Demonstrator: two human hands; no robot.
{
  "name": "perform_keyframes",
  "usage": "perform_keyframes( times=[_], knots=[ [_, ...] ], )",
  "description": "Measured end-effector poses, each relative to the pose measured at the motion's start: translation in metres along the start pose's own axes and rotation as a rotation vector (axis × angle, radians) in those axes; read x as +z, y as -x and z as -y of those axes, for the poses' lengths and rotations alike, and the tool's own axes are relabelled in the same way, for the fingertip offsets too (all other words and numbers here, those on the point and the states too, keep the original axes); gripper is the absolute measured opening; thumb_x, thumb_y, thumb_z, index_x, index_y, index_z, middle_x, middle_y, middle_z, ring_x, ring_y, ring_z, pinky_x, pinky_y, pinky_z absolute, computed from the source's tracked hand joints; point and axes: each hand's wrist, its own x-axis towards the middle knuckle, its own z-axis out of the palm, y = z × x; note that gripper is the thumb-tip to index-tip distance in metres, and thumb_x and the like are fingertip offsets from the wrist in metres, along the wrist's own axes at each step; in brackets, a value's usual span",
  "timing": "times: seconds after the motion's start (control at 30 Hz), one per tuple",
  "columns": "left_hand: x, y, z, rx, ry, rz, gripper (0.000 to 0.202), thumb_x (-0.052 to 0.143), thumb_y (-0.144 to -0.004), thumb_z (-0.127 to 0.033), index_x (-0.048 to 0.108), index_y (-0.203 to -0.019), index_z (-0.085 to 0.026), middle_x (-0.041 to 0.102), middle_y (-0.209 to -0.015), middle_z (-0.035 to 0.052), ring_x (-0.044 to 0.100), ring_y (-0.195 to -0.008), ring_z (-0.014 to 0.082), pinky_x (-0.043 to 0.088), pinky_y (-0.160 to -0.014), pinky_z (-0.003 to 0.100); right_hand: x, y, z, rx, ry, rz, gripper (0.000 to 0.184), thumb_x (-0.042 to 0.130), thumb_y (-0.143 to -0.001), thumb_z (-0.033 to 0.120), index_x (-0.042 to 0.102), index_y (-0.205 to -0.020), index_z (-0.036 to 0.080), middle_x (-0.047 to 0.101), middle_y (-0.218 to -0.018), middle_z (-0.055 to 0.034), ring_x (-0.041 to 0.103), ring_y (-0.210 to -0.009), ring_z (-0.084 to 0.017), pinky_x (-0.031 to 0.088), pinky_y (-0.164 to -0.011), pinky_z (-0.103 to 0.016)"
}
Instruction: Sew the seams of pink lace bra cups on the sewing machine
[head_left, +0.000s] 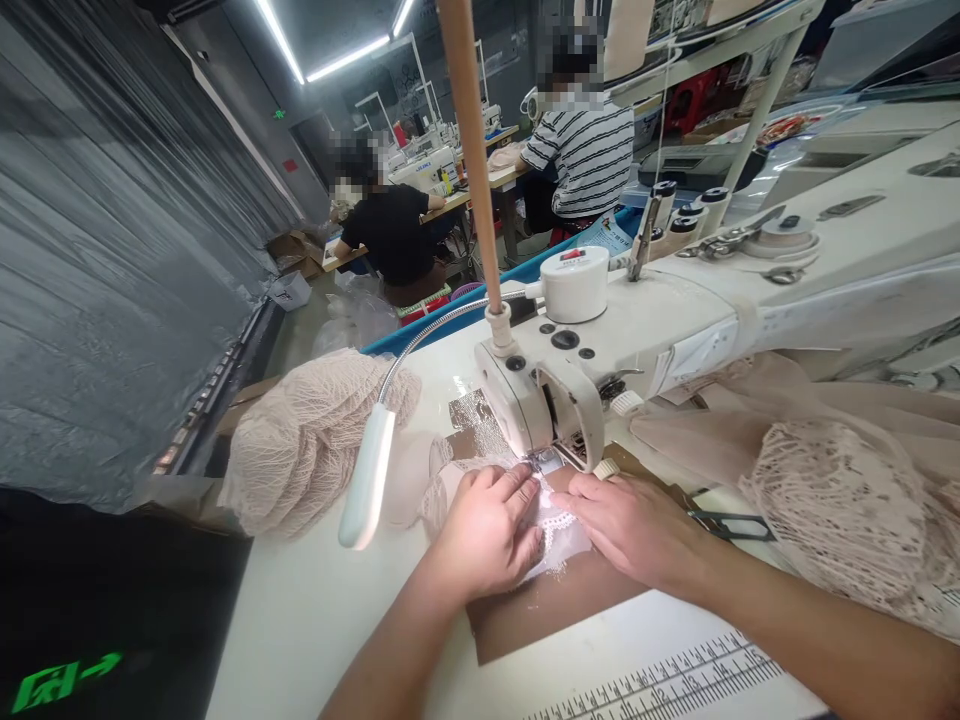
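A piece of pale, sheer fabric with a white lace edge lies under the needle end of a white sewing machine. My left hand presses on the fabric's left side, fingers bent and close to the presser foot. From the right, my right hand has its fingertips on the lace edge, thumb and fingers close together. Both hands hold the fabric against the brown plate on the machine bed. My fingers partly cover the fabric and the needle.
Beige lace pieces are stacked on the left, behind a lit gooseneck lamp. More lace fabric lies at right, near black scissors. A ruler strip marks the front. Two people sit at machines beyond.
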Motion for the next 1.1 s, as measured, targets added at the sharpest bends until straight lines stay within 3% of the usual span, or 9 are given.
perform_keyframes(
  times=[0.17,0.33,0.5,0.87,1.1],
  knots=[
    [0.000,0.002,0.000,0.026,-0.031,-0.033,0.038,0.043,-0.090,-0.027,0.053,-0.124,-0.016,0.053,-0.135,0.0094,0.052,-0.102,0.0272,0.045,-0.087,0.045,-0.012,0.002,0.001,-0.030,-0.081,0.007,0.033,0.042,-0.083,0.007,0.066,-0.100,0.021,0.058,-0.069,-0.0006,0.049,-0.064,-0.015,0.031,-0.062,-0.029],
    [0.001,0.002,-0.004,0.056,-0.047,-0.046,0.035,0.040,-0.090,-0.021,0.055,-0.121,-0.015,0.056,-0.130,0.0093,0.052,-0.098,0.0261,0.044,-0.085,0.045,-0.016,0.006,0.002,-0.016,-0.128,0.086,0.021,0.046,-0.081,0.012,0.065,-0.077,0.021,0.056,-0.064,0.0004,0.047,-0.062,-0.015,0.028,-0.063,-0.030],
    [0.003,0.000,-0.004,0.032,-0.039,-0.050,0.036,0.041,-0.089,-0.021,0.056,-0.121,-0.014,0.057,-0.131,0.0084,0.052,-0.097,0.0257,0.044,-0.085,0.044,-0.013,0.007,0.002,-0.009,-0.105,0.122,0.022,0.045,-0.084,0.014,0.061,-0.070,0.020,0.055,-0.062,0.0003,0.045,-0.060,-0.015,0.028,-0.062,-0.030],
    [0.003,-0.004,0.004,0.022,-0.092,-0.069,0.037,0.043,-0.088,-0.019,0.053,-0.124,-0.014,0.057,-0.130,0.0108,0.051,-0.108,0.0278,0.034,-0.101,0.052,-0.009,0.002,0.004,-0.001,-0.117,0.048,0.030,0.044,-0.079,0.010,0.069,-0.091,0.021,0.060,-0.067,-0.0018,0.051,-0.066,-0.016,0.033,-0.063,-0.029],
    [0.005,-0.001,-0.002,0.034,-0.071,-0.028,0.040,0.047,-0.084,-0.013,0.053,-0.123,-0.015,0.056,-0.132,0.0080,0.053,-0.102,0.0252,0.035,-0.099,0.049,-0.006,0.003,0.001,0.009,-0.115,0.089,0.032,0.044,-0.082,0.012,0.069,-0.100,0.021,0.061,-0.072,-0.0028,0.053,-0.070,-0.017,0.035,-0.066,-0.028]
  ],
)
